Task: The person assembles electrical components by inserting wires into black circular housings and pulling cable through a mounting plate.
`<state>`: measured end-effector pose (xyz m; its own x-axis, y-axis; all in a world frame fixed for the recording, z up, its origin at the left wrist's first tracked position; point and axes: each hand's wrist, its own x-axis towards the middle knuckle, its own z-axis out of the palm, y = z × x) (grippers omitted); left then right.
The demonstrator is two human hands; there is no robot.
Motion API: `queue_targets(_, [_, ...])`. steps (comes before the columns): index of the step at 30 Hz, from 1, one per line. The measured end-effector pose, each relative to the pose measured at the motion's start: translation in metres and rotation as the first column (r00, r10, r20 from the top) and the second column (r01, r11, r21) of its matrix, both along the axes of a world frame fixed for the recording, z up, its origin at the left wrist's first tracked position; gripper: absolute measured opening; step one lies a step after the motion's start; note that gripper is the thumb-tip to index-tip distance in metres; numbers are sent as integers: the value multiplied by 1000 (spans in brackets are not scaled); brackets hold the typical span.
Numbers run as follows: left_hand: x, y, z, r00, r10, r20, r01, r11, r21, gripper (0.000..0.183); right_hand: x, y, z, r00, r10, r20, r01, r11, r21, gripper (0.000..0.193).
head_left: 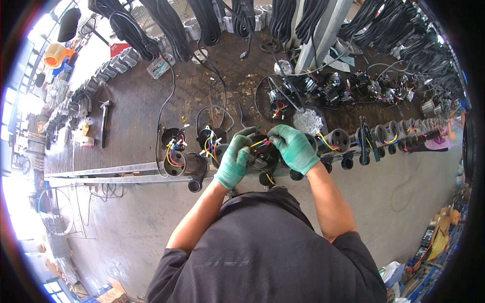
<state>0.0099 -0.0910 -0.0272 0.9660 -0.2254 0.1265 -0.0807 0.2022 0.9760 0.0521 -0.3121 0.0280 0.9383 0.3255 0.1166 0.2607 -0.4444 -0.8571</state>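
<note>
Both my hands wear green work gloves and meet over a black round housing (263, 162) at the bench's near edge. Coloured wires (260, 144), yellow, red and blue, run between my fingertips. The fingers of my left hand (234, 160) are closed on these wires from the left. From the other side, my right hand (295, 149) pinches the wire ends; its fingertips are partly hidden. Left of my hands stand a black housing (175, 164) with loose coloured wires and white connectors, and a similar wired part (209, 139). A housing with red and yellow wires (337, 140) stands to the right.
Bundles of black cable (207, 25) hang over the far side of the dark workbench (131, 116). A hammer (104, 123) lies at left. Behind my right hand is a container of small shiny parts (307, 121). A grey metal post (321, 38) rises at the back right.
</note>
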Motion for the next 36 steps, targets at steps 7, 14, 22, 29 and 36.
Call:
queue_targets(7, [12,19,36,928,33,370,-180,912,369,24,27,20,32,969,104,225,-115,993,36,10])
queue_targets(14, [10,22,63,945,121,304,-308,646,699,18,73,27,23,836,246,491,-155,963,-219,15])
queue_targets(22, [-9,19,68,847,-17,-531,-138,958,-252,23,-14,-11,37,936,235,263,-153,942,-299,36])
queue_targets(29, [-7,12,47,987,4,-162,26,983,181,21,-83,-26,-6,956,287,66,-190,771,-608,28])
queue_targets(36, [-10,-11,29,983,2,184,-113,795,596,20,-74,-21,25,963,195,184,-82,869,-487,21])
